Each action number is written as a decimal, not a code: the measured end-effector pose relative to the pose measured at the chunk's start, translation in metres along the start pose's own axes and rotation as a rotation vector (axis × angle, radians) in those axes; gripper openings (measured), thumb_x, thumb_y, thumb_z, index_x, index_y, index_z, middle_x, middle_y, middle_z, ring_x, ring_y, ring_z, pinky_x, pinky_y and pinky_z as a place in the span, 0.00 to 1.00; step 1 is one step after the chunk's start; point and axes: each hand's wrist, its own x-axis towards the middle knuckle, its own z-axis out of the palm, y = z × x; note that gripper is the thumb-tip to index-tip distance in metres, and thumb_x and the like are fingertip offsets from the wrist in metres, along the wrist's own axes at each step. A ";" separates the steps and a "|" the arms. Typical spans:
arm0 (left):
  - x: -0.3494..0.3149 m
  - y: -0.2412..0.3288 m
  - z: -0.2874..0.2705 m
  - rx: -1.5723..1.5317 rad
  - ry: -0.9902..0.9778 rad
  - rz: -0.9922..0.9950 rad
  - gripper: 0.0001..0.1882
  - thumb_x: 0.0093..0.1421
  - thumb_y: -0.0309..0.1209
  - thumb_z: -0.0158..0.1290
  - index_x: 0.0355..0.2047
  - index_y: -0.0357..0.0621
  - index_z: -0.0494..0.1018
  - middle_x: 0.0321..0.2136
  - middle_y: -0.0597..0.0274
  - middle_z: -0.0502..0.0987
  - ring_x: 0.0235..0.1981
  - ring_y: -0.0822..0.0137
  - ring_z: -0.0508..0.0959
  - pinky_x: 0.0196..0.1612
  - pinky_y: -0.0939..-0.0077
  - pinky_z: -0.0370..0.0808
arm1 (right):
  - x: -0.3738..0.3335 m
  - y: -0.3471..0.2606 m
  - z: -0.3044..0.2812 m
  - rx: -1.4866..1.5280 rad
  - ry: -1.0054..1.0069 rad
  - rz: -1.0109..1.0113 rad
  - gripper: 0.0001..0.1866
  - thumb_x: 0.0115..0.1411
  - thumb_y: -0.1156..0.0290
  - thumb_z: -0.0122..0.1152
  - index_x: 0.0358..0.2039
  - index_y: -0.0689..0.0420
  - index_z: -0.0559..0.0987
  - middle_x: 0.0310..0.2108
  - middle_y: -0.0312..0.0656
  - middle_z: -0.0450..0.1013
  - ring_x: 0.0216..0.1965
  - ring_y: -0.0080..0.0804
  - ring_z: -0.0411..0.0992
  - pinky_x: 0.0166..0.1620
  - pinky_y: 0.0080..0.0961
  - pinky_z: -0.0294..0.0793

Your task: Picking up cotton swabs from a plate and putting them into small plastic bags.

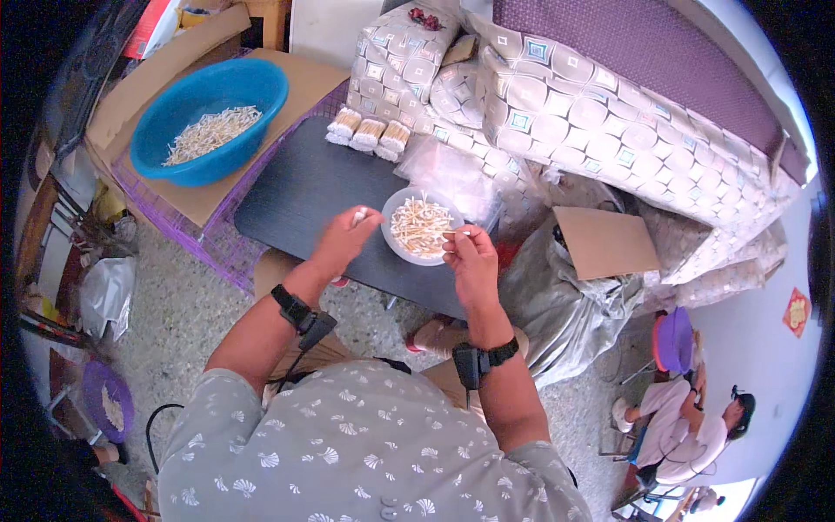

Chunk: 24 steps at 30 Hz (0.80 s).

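Two hands work apart over a dark bench (300, 183). A translucent bowl (394, 249) of loose cotton swabs (419, 226) sits between them. The right hand (471, 250) pinches a swab (457, 232) at the bowl's right rim; the left hand (350, 230), left of the bowl, grips a small white thing (359, 216), unclear. Swab bundles (369, 136) lie beyond.

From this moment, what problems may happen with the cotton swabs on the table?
The right hand is at the rim of the pale bowl; a bump might tip it and scatter the loose swabs. The swab bundles lie by the far edge of the dark table, so a push might knock them off.
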 end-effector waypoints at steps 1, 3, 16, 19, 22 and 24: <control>-0.007 0.025 0.009 -0.185 -0.150 -0.243 0.13 0.59 0.40 0.53 0.35 0.44 0.74 0.21 0.72 0.73 0.17 0.81 0.64 0.19 0.82 0.60 | -0.006 0.001 0.001 0.004 0.004 0.002 0.03 0.61 0.70 0.54 0.35 0.54 0.72 0.32 0.35 0.75 0.30 0.20 0.71 0.31 0.17 0.72; -0.019 0.046 0.022 -0.298 -0.189 -0.276 0.13 0.58 0.41 0.54 0.34 0.45 0.74 0.20 0.73 0.72 0.16 0.83 0.61 0.17 0.84 0.56 | -0.012 0.002 0.008 0.046 -0.002 0.029 0.03 0.62 0.71 0.54 0.35 0.54 0.72 0.32 0.36 0.75 0.29 0.20 0.71 0.31 0.17 0.72; -0.043 0.060 0.031 -0.322 -0.176 -0.177 0.07 0.59 0.34 0.54 0.35 0.46 0.74 0.21 0.74 0.72 0.14 0.82 0.62 0.12 0.85 0.56 | -0.051 0.007 0.017 -0.232 -0.152 -0.165 0.06 0.61 0.71 0.55 0.36 0.60 0.75 0.28 0.34 0.74 0.26 0.17 0.68 0.29 0.16 0.68; -0.047 0.066 0.032 -0.207 -0.185 -0.104 0.06 0.59 0.33 0.54 0.35 0.47 0.75 0.21 0.75 0.71 0.15 0.81 0.64 0.11 0.83 0.58 | -0.056 0.006 0.013 -0.312 -0.152 -0.149 0.07 0.60 0.71 0.56 0.34 0.61 0.77 0.26 0.33 0.73 0.24 0.16 0.67 0.28 0.17 0.68; -0.051 0.069 0.034 -0.160 -0.195 -0.071 0.06 0.58 0.32 0.54 0.35 0.47 0.75 0.20 0.75 0.70 0.16 0.81 0.64 0.11 0.82 0.59 | -0.058 0.007 0.010 -0.516 -0.177 -0.160 0.06 0.59 0.73 0.57 0.35 0.62 0.77 0.26 0.33 0.72 0.25 0.16 0.66 0.30 0.16 0.68; -0.052 0.066 0.035 -0.175 -0.204 -0.075 0.06 0.58 0.32 0.54 0.35 0.47 0.75 0.20 0.75 0.70 0.16 0.82 0.64 0.11 0.82 0.59 | -0.063 0.004 0.013 -0.471 -0.151 -0.167 0.05 0.56 0.74 0.60 0.32 0.62 0.77 0.24 0.34 0.72 0.23 0.20 0.68 0.29 0.20 0.69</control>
